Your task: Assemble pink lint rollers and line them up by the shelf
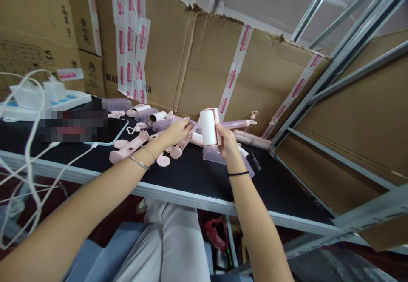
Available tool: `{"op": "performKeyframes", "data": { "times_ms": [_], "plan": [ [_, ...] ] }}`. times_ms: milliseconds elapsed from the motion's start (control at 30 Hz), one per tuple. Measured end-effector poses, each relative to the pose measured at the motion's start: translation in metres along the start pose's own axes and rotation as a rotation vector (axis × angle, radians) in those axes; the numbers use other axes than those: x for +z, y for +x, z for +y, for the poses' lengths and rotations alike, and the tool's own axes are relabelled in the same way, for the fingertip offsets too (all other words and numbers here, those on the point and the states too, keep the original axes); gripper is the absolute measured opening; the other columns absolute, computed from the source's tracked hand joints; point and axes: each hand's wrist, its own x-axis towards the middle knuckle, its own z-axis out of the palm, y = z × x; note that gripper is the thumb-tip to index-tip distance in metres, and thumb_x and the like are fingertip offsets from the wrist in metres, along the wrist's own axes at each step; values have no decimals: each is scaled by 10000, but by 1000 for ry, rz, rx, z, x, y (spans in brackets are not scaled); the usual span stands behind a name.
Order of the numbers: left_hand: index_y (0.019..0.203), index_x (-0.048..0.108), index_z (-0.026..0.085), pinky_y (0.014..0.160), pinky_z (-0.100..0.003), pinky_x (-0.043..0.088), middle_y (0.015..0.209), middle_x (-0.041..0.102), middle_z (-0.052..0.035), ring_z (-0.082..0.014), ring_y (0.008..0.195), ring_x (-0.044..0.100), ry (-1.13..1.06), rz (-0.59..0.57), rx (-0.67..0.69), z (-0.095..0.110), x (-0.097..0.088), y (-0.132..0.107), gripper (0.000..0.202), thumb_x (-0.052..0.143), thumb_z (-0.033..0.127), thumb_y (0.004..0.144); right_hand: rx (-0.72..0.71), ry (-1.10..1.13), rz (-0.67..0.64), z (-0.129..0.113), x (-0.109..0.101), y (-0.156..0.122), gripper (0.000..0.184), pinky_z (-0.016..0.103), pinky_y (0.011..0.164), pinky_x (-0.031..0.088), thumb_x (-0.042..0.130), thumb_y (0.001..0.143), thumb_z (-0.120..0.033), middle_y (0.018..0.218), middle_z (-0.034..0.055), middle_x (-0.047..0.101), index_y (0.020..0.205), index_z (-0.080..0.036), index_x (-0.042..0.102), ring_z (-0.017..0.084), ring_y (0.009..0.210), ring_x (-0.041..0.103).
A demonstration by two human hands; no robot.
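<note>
My right hand (228, 139) grips a lint roller (209, 127), a white paper roll set in a pink holder, raised above the black tabletop. Over the pile to its left, my left hand (179, 131) has its fingers curled at a translucent purple plastic cover (193, 126); the fingertips are partly hidden. Around that hand lie pink holder parts (129, 148), round pink caps (163, 160), more purple covers (116, 104) and white rolls (157, 116). Another purple cover (219, 154) rests on the table beneath the right hand.
A phone (111, 129) with a cable and a white power strip (75, 99) occupy the left side. Near the right end lies a small screwdriver (256, 161). A cardboard wall (204, 61) backs the table, and metal shelf posts (318, 67) rise at right.
</note>
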Motion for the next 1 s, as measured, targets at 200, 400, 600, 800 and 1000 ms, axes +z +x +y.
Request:
{"op": "performKeyframes", "data": {
  "times_ms": [200, 400, 600, 800, 1000],
  "plan": [
    [1165, 505, 150, 538, -251, 485, 992, 609, -105, -167, 765, 604, -462, -72, -145, 22, -4, -2, 479, 520, 468, 807, 125, -259, -224, -5, -6, -6, 374, 236, 581, 485, 789, 536, -425, 692, 5, 689, 744, -142, 662, 134, 625, 611],
    [970, 525, 149, 488, -261, 508, 856, 540, -35, -148, 702, 577, -538, -200, -227, 21, 8, -9, 337, 636, 319, 701, -98, -363, -157, -4, -15, 2, 369, 179, 534, 401, 731, 604, -486, 638, -42, 629, 766, -160, 670, 74, 569, 522],
    [973, 489, 178, 512, -228, 481, 783, 498, 18, -102, 649, 518, -482, -194, -130, 20, 20, -17, 377, 666, 359, 694, -224, -334, -40, 6, -10, 3, 380, 188, 520, 376, 632, 685, -555, 600, -56, 584, 776, -187, 654, 78, 545, 487],
    [994, 563, 168, 624, -284, 463, 803, 556, 1, -135, 693, 531, -256, -76, -48, 25, 16, -17, 398, 652, 427, 705, -359, -430, -75, 3, -5, -1, 346, 222, 695, 436, 614, 716, -528, 685, -22, 624, 767, -190, 668, 114, 695, 546],
    [952, 553, 162, 694, -283, 460, 861, 576, -18, -152, 786, 553, -364, 203, -87, 22, 15, -12, 396, 648, 458, 708, -343, -355, 70, 15, 1, 1, 415, 221, 801, 456, 659, 669, -507, 928, -10, 634, 958, -212, 616, 109, 890, 568]
  ]
}}
